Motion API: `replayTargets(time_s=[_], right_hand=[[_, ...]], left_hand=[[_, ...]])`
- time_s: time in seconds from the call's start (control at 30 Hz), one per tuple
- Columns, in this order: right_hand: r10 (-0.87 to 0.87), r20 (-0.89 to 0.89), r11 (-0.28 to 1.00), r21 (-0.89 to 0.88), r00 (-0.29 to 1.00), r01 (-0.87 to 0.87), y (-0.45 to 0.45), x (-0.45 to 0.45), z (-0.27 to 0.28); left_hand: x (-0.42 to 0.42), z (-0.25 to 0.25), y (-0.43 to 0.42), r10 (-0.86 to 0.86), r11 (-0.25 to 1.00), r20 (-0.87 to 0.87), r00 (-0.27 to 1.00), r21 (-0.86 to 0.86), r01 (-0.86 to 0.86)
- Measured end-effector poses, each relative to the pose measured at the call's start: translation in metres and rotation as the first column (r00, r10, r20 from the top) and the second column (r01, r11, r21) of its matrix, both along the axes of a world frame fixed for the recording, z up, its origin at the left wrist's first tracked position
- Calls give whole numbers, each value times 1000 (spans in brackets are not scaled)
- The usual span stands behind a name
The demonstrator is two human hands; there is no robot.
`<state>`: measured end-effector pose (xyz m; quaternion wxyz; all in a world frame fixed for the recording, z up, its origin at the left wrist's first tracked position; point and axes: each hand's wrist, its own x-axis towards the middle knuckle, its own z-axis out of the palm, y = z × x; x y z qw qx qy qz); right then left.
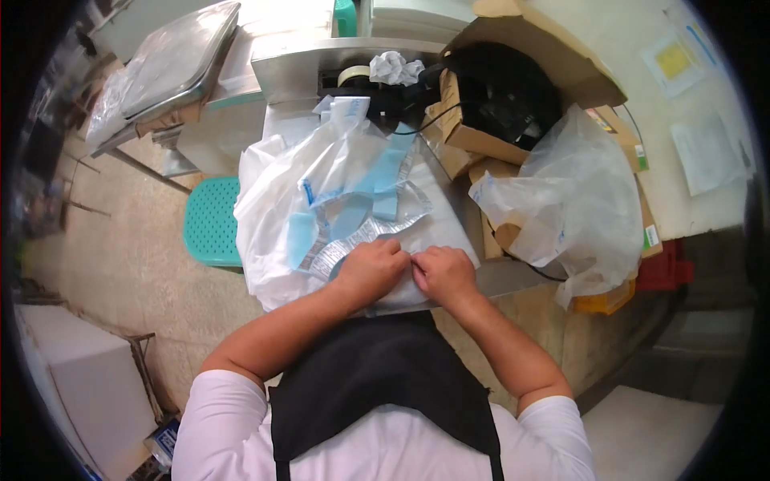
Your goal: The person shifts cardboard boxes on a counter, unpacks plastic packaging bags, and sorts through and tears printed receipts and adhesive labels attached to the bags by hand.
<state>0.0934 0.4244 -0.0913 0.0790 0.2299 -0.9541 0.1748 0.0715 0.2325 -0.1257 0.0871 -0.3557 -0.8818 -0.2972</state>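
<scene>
My left hand [371, 271] is closed at the near side of the work surface, fingers curled down. Just beside it, my right hand [446, 275] is closed too, with thumb and fingers pinched together. Whatever lies between the fingers is hidden or too small to name. Beneath and ahead of them spreads a white plastic sheet or bag [437, 216]. A silvery foil-like strip [409, 210] reaches from my left hand toward the upper right. Light blue pieces [353, 216] lie on and around it. Crumpled white plastic bags [269, 192] are heaped on the left.
An open cardboard box [489, 144] holding a black item stands at the back right. A translucent plastic bag [585, 200] hangs over the right side. Crumpled paper [395, 69] and a tape roll [354, 75] sit at the back. A green stool [212, 220] stands left.
</scene>
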Motion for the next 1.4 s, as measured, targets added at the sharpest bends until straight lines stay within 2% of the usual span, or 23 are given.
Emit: replayTargets(time_s=[0.13,0.33,0.43,0.63,0.73,0.93,1.13,1.33,1.37,1.4], right_hand=[[40,-25,997,61,999,-39,-3,5,4],[-8,202,980,196,979,-33,-2,15,9],[-16,257,983,183,966,-32,2,19,13],[-125,228,965,255,966,65,19,18,11],[-168,237,953,288,957,96,21,13,12],[-84,254,976,214,964,28,6,22,10],[-133,210,950,305,969,64,19,17,9],[-32,270,973,227,962,-31,8,38,14],[-54,275,985,171,960,7,10,40,12],[-76,261,981,193,962,25,13,38,10]], left_hand=[[-3,-7,-5,-55,998,-40,998,22,56],[-6,0,-12,-150,985,-5,989,-89,149],[-6,3,-13,-141,972,34,989,-183,145],[-1,26,-18,-201,904,134,970,-356,236],[8,26,-21,-185,902,112,976,-376,214],[15,31,-16,-115,917,103,988,-370,145],[24,27,-24,-137,911,88,987,-381,161],[26,26,-25,-120,933,93,988,-329,144],[26,27,-25,-103,942,109,989,-310,132],[25,27,-24,-82,950,123,989,-291,115]])
